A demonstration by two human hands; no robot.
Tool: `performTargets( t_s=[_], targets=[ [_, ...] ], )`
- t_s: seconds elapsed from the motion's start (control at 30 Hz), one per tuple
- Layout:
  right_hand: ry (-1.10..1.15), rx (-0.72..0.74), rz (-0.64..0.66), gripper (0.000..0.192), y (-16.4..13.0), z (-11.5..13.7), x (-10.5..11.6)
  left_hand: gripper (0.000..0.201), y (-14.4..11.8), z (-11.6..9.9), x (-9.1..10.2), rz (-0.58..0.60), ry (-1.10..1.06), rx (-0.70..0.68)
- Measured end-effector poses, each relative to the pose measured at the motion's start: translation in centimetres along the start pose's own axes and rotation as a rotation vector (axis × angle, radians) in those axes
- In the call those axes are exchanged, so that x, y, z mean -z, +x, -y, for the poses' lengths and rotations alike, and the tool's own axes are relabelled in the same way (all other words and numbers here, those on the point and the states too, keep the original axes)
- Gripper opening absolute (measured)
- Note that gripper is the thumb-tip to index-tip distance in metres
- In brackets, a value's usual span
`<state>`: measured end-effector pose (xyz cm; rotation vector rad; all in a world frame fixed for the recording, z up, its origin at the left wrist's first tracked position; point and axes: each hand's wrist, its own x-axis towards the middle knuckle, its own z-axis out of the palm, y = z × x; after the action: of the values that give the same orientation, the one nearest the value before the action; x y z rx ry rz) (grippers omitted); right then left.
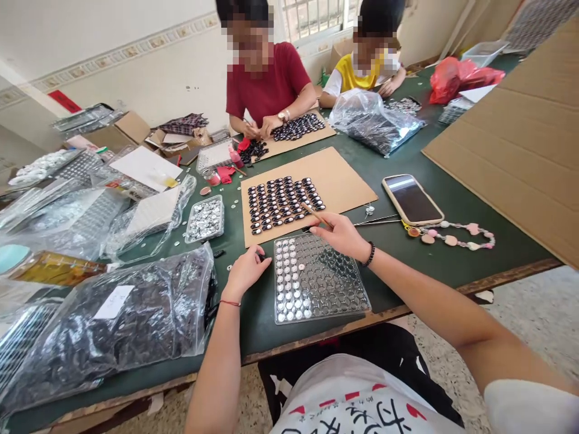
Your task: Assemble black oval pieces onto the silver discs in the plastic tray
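My right hand (338, 236) grips a thin wooden stick (311, 211) at the near edge of a sheet of cardboard (348, 175). Rows of small black pieces with white oval tops (284, 202) lie on that sheet. Below my right hand is a clear tray (337, 283) with round cells; white discs (286, 283) fill its left columns. My left hand (248, 270), left of the tray, has its fingers curled round a small black piece (261, 257), mostly hidden. A clear box of small silvery-white parts (205, 218) stands beyond my left hand.
A large bag of black pieces (136, 319) fills the left side. A phone (412, 199) with a bead strap (456, 235) lies at right, near a leaning cardboard panel (511, 138). Across the table sit a person in red (271, 84) and another in yellow (362, 75).
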<state>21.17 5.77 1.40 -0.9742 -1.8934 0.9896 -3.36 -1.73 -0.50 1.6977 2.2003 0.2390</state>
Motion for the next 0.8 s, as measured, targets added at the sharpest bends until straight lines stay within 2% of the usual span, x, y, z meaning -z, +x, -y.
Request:
performTargets(
  t_s=[0.07, 0.13, 0.27, 0.37, 0.43, 0.5, 0.6, 0.8],
  targets=[
    [0.041, -0.02, -0.027, 0.017, 0.4, 0.0, 0.6, 0.013, 0.0, -0.2, 0.1, -0.049, -0.001, 0.004],
    [0.075, -0.056, -0.057, 0.018, 0.9, -0.4, 1.3, 0.016, -0.1, -0.5, 0.2, -0.116, -0.043, -0.01],
    [0.016, -0.099, -0.181, 0.02, 2.5, -2.9, 2.9, 0.024, -0.5, -1.5, 0.0, -0.265, -0.229, -0.085],
    [-0.068, -0.143, -0.266, 0.018, 4.7, -5.2, 3.8, 0.026, -1.1, -2.7, -0.6, -0.307, -0.36, -0.132],
    [-0.12, -0.209, -0.264, 0.018, 6.5, -6.3, 4.0, 0.025, -1.6, -3.5, -1.1, -0.31, -0.396, -0.172],
    [-0.179, -0.255, -0.237, 0.018, 8.7, -7.0, 3.7, 0.023, -2.0, -4.2, -1.5, -0.308, -0.402, -0.227],
    [-0.241, -0.241, -0.191, 0.017, 12.4, -7.7, 2.6, 0.02, -2.5, -4.7, -1.7, -0.301, -0.386, -0.302],
    [-0.374, -0.197, -0.076, 0.013, 19.6, -9.1, -0.8, 0.019, -3.0, -3.9, -1.2, -0.291, -0.33, -0.344]
  ],
)
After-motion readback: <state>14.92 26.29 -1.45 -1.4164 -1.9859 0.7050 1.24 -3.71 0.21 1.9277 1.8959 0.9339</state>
